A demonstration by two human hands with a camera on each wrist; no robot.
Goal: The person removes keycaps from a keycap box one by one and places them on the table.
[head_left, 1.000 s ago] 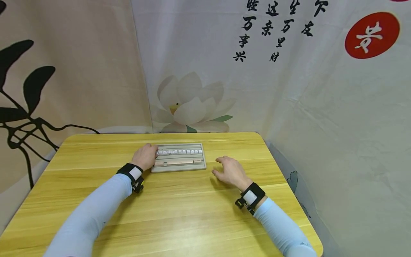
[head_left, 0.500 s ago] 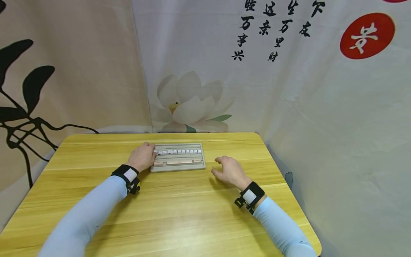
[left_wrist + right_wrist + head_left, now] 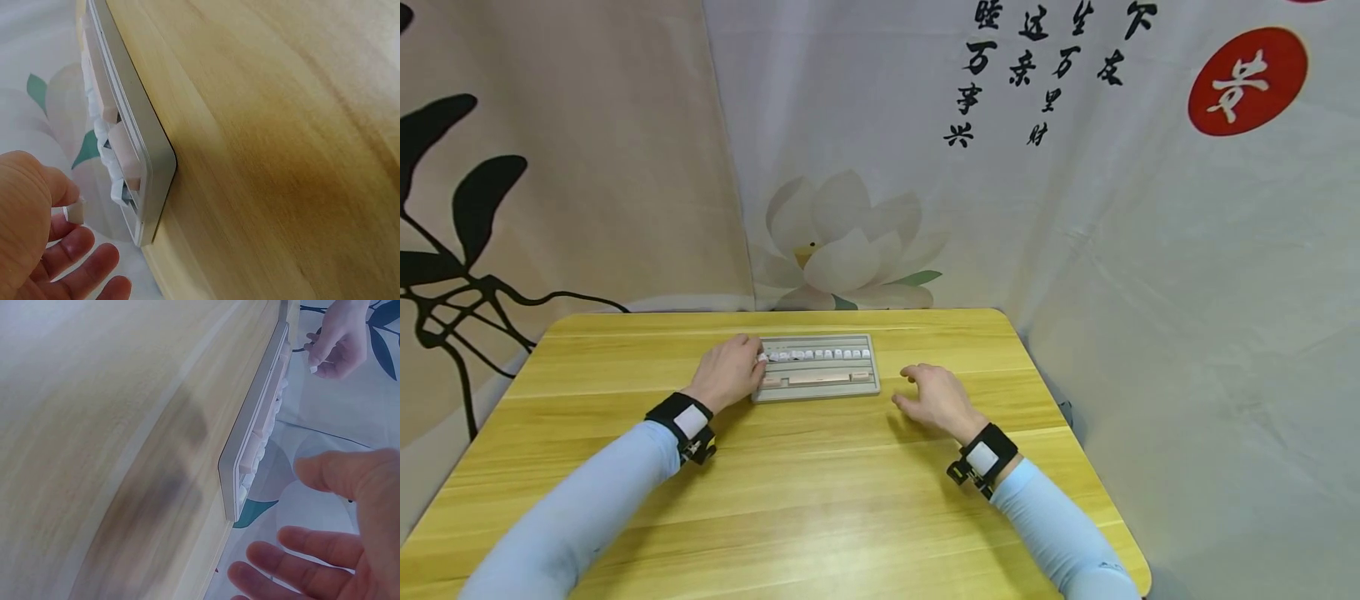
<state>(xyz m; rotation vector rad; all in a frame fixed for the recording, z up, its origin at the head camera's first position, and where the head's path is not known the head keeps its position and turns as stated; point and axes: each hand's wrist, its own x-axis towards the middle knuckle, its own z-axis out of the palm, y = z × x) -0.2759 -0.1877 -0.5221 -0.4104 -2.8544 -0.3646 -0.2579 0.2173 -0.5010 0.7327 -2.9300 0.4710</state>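
A grey keyboard base [image 3: 817, 387] lies at the far middle of the yellow table [image 3: 805, 492], with one row of white keycaps [image 3: 820, 354] and a few pinkish long keys [image 3: 818, 377] on it. My left hand [image 3: 758, 361] is at the base's left end and pinches a small white keycap [image 3: 75, 211] between thumb and finger, just off the frame [image 3: 139, 156]. My right hand [image 3: 912, 388] rests on the table to the right of the base, fingers relaxed and holding nothing. In the right wrist view the spread fingers [image 3: 325, 540] are apart from the base's edge [image 3: 250, 444].
Printed cloth hangs close behind the table and along its right side [image 3: 1150, 275]. The table's rounded right edge [image 3: 1097, 467] is near my right forearm. Bare wood lies between my arms in front of the keyboard base.
My left hand and forearm have drawn back a little to the left from the keycap row. The right hand has hardly moved.
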